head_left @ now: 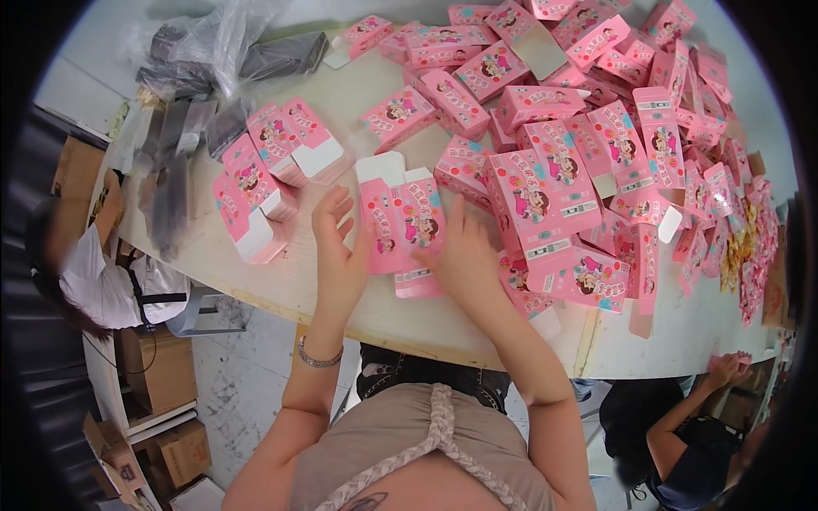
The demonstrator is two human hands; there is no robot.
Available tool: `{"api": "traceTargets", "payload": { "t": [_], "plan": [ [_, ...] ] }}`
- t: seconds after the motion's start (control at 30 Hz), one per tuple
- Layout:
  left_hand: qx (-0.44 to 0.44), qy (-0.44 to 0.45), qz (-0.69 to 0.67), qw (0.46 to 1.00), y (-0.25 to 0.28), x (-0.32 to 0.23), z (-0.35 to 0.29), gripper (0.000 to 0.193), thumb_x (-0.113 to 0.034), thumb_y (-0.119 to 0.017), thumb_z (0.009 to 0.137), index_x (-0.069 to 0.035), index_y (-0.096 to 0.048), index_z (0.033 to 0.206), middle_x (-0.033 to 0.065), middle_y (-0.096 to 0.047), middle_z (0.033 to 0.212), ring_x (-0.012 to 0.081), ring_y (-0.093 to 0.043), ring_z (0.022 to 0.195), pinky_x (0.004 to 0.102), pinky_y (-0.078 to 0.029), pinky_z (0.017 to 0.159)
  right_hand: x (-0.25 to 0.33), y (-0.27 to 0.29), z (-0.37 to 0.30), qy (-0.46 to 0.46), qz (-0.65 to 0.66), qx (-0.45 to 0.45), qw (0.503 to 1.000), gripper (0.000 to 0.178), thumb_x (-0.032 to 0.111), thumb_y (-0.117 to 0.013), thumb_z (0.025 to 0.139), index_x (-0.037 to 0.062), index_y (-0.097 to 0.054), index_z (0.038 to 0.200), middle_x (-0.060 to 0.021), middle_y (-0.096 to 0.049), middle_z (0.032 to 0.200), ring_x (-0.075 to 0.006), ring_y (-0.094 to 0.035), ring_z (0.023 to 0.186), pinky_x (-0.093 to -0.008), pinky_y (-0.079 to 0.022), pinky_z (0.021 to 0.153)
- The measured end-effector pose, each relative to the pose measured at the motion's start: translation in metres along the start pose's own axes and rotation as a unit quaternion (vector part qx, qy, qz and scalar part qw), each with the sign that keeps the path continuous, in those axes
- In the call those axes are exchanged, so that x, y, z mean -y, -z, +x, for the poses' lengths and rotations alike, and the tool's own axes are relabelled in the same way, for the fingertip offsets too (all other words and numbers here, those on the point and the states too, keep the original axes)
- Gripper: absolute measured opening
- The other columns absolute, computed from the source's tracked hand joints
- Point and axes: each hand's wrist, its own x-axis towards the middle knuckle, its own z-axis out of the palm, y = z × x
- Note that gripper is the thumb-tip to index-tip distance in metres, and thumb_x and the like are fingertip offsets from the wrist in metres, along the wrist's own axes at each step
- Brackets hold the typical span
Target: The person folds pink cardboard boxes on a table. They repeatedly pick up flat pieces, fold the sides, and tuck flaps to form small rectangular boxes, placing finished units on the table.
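Observation:
A pink printed carton (399, 211) with its white top flaps spread stands between my two hands at the near part of the table. At its left edge is my left hand (341, 243), fingers raised, apart and slightly curled, the thumb side against the carton. My right hand (464, 260) has its thumb over the lower right of the carton's face and its fingers along the right side. Below it, a further pink carton piece (417, 284) shows partly. To the left lie stacks of flattened pink cartons (294, 140), with another stack (247, 204) nearer me.
A large heap of folded pink boxes (545, 187) covers the right side of the table. Clear plastic bags and dark wrapped packs (281, 55) lie at the far left. Small pink packets (758, 264) are piled at far right. Other people sit at left (94, 272) and lower right (699, 434).

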Motion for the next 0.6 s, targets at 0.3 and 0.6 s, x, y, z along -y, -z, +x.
{"api": "traceTargets", "payload": {
  "t": [0.3,0.6],
  "plan": [
    [-0.020,0.191,-0.302,0.934,-0.007,-0.009,0.011,0.047,-0.012,-0.048,0.091,-0.002,-0.033,0.134,0.0152,-0.044,0.131,0.0252,-0.051,0.114,0.0360,-0.045,0.094,-0.006,0.044,-0.015,0.137,0.214,0.133,0.958,0.030,0.010,-0.069,0.077,0.0017,-0.061,0.105,-0.0147,-0.056,0.099,-0.0319,-0.058,0.080,-0.0349,-0.049,0.070],
    [0.159,0.184,-0.432,0.868,-0.037,-0.065,0.006,0.065,-0.005,-0.047,0.079,0.000,-0.025,0.140,0.0196,-0.045,0.131,0.0276,-0.048,0.121,0.0442,-0.044,0.097,0.015,0.070,-0.022,0.065,0.382,0.011,0.922,0.082,0.016,-0.074,0.077,0.0043,-0.027,0.143,-0.0156,-0.055,0.111,-0.0262,-0.060,0.093,-0.0341,-0.050,0.075]
  ]
}}
